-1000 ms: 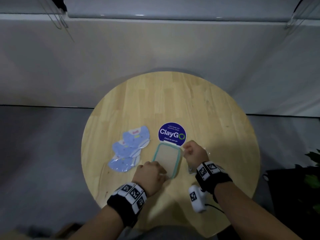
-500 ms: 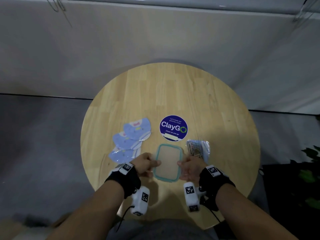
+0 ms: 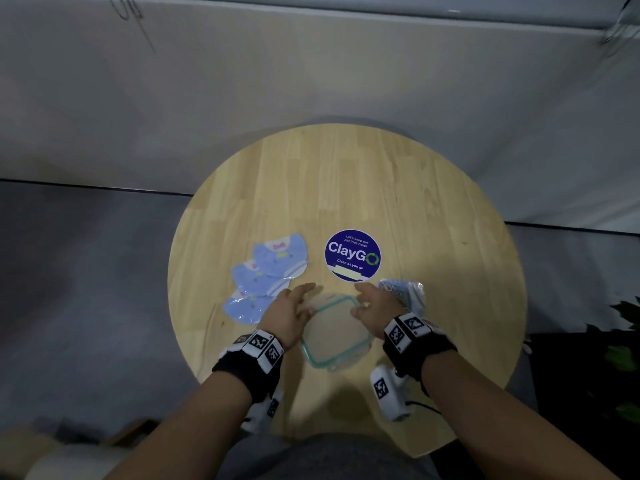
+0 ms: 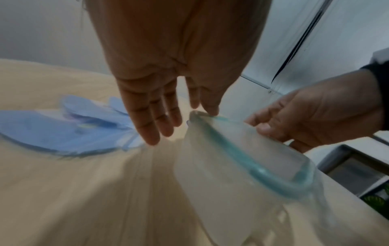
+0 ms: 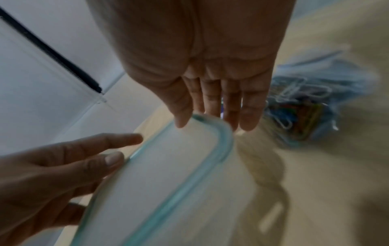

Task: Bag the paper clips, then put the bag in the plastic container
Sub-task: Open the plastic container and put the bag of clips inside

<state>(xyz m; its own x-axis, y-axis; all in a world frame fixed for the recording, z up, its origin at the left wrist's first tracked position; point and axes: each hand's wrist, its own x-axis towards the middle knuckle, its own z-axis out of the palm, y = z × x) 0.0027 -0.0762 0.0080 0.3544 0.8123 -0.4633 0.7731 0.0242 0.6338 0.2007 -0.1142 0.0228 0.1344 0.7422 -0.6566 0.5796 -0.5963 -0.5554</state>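
Flanking the plastic container (image 3: 336, 332) on the round wooden table (image 3: 433, 209), both hands hover at its far end with fingers straight and slightly spread, holding nothing. The left hand (image 3: 289, 311) sits at the box's left edge, its thumb tip touching the teal-rimmed lid (image 5: 168, 174), while the right hand (image 3: 375, 311) reaches over the opposite corner, fingertips at or just above the rim; the blur keeps me from telling whether they press on it. That placement suggests the lid is to be taken off or steadied from both sides, since the lid sits on the box and nothing can go inside yet. A clear bag (image 3: 403, 292) of paper clips (image 5: 299, 106) lies on the table just right of the right hand, beside the container and within easy reach. Blue paper cutouts (image 3: 266, 275) lie overlapped to the left, and a round blue sticker (image 3: 352, 255) sits just beyond the box.
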